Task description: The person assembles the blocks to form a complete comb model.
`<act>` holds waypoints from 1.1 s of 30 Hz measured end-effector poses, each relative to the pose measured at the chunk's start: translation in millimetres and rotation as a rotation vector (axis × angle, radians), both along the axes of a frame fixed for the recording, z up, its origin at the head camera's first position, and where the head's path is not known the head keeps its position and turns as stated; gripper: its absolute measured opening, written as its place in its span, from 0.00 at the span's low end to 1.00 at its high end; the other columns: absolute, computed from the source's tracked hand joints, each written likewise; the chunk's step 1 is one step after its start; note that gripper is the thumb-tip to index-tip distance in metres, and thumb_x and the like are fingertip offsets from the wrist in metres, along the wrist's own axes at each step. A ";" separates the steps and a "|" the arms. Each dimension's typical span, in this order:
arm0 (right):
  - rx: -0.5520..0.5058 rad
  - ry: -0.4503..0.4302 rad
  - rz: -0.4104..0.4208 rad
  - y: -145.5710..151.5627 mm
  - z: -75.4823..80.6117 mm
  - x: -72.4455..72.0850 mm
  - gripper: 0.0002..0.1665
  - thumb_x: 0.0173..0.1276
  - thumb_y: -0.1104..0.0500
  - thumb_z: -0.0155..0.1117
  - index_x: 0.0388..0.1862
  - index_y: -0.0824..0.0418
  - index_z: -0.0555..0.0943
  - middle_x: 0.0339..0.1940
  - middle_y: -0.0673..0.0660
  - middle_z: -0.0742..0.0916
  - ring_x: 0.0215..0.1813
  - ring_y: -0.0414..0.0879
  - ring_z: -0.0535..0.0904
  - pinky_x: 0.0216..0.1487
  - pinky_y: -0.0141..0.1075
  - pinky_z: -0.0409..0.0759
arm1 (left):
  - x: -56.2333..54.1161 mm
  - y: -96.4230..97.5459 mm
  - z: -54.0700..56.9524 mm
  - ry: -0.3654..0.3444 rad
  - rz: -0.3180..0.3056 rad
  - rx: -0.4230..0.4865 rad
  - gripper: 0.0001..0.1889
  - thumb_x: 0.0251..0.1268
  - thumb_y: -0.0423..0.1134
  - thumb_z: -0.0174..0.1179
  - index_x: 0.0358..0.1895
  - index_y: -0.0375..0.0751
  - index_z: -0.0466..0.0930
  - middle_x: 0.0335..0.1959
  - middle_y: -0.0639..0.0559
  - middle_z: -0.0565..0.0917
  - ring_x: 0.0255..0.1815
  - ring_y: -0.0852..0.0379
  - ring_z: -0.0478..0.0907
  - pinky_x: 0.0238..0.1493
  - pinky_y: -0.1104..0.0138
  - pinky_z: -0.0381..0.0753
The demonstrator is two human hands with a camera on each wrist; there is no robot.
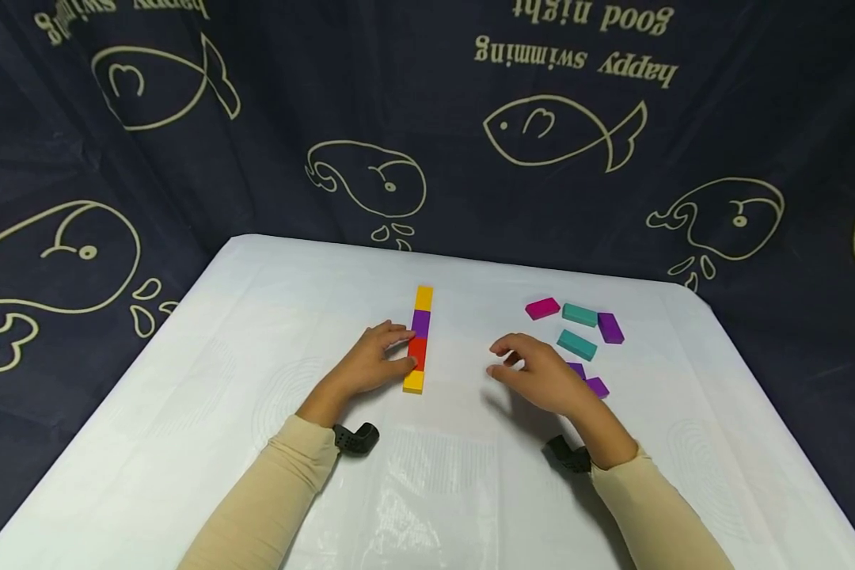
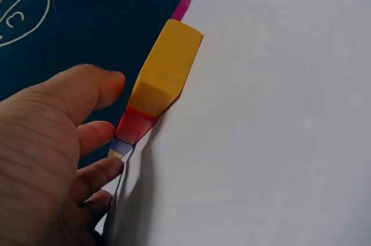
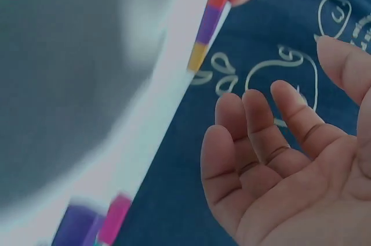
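White-topped, your table [image 1: 207, 317] meets dark fish-print cloth [image 1: 456, 202] at twelve o'clock. Your left hand [image 1: 370, 364], fingers loosely apart and pinching nothing, touches the row of four blocks [image 1: 419, 348] at its two o'clock. Your right hand [image 1: 539, 378] hovers empty, thumb and fingers apart; loose blocks [image 1: 577, 344] lie from its twelve round to four. You seem to be straightening the row; adding to it would need a right-hand pick.

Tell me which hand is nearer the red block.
Left. The left hand is at the left edge of the red block; the right hand is clearly apart, off to its right.
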State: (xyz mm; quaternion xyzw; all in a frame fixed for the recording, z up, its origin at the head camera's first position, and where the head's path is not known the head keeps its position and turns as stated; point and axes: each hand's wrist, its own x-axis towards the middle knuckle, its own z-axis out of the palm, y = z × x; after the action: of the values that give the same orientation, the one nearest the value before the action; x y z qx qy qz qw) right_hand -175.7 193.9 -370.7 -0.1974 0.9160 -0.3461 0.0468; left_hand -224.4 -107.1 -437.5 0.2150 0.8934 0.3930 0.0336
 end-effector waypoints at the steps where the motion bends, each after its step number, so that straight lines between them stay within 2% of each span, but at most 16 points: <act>1: 0.003 0.011 -0.016 7.7 0.5 2.2 0.19 0.69 0.53 0.67 0.54 0.62 0.80 0.53 0.58 0.83 0.51 0.51 0.79 0.46 0.43 0.80 | 0.2 0.2 0.6 -0.007 -0.003 -0.004 0.29 0.63 0.44 0.64 0.67 0.38 0.75 0.69 0.40 0.71 0.77 0.38 0.54 0.77 0.47 0.41; 9: 0.035 0.083 -0.128 66.0 1.9 19.6 0.18 0.69 0.55 0.67 0.52 0.64 0.80 0.45 0.58 0.84 0.46 0.50 0.80 0.43 0.40 0.82 | 3.3 -3.7 7.3 -0.085 -0.059 -0.031 0.33 0.63 0.47 0.64 0.71 0.42 0.70 0.73 0.41 0.66 0.79 0.40 0.48 0.77 0.47 0.35; 12: 0.063 0.097 -0.163 87.0 -0.2 25.1 0.19 0.70 0.55 0.67 0.53 0.66 0.79 0.48 0.60 0.84 0.47 0.52 0.80 0.44 0.40 0.82 | 6.0 -5.0 10.0 -0.100 -0.075 -0.040 0.33 0.64 0.47 0.64 0.72 0.43 0.70 0.74 0.41 0.65 0.79 0.40 0.47 0.77 0.45 0.34; 16: 0.122 0.096 -0.216 108.9 -2.9 30.7 0.23 0.71 0.53 0.65 0.56 0.69 0.78 0.52 0.64 0.83 0.51 0.58 0.80 0.45 0.46 0.82 | 9.6 -5.5 11.2 -0.103 -0.084 -0.054 0.32 0.64 0.46 0.64 0.72 0.45 0.70 0.75 0.40 0.64 0.79 0.39 0.46 0.76 0.44 0.33; 19: 0.162 0.083 -0.244 118.6 -5.4 33.5 0.25 0.71 0.52 0.64 0.57 0.70 0.77 0.53 0.66 0.83 0.52 0.61 0.80 0.46 0.50 0.81 | 13.0 -7.1 11.1 -0.097 -0.088 -0.053 0.31 0.64 0.45 0.64 0.71 0.44 0.71 0.74 0.39 0.64 0.79 0.38 0.47 0.76 0.43 0.34; 27: 0.212 0.072 -0.256 129.4 -12.6 34.6 0.28 0.70 0.51 0.65 0.57 0.72 0.77 0.53 0.68 0.82 0.49 0.61 0.79 0.45 0.52 0.80 | 25.3 -9.1 8.3 -0.058 -0.075 -0.013 0.29 0.64 0.43 0.65 0.68 0.43 0.74 0.71 0.39 0.69 0.78 0.36 0.50 0.75 0.40 0.34; 33: 0.234 0.050 -0.249 133.6 -20.5 33.8 0.32 0.68 0.49 0.68 0.57 0.73 0.77 0.50 0.68 0.82 0.47 0.59 0.78 0.46 0.53 0.79 | 26.5 -7.9 3.0 -0.017 -0.061 0.010 0.26 0.65 0.42 0.64 0.66 0.42 0.77 0.69 0.40 0.71 0.77 0.36 0.52 0.75 0.39 0.34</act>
State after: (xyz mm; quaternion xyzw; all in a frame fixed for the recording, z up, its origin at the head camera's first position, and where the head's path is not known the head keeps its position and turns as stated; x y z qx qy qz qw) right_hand -141.9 327.5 -391.2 -0.0843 0.9682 -0.2354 0.0036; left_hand -197.9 -115.0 -434.5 0.2390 0.8841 0.3982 0.0520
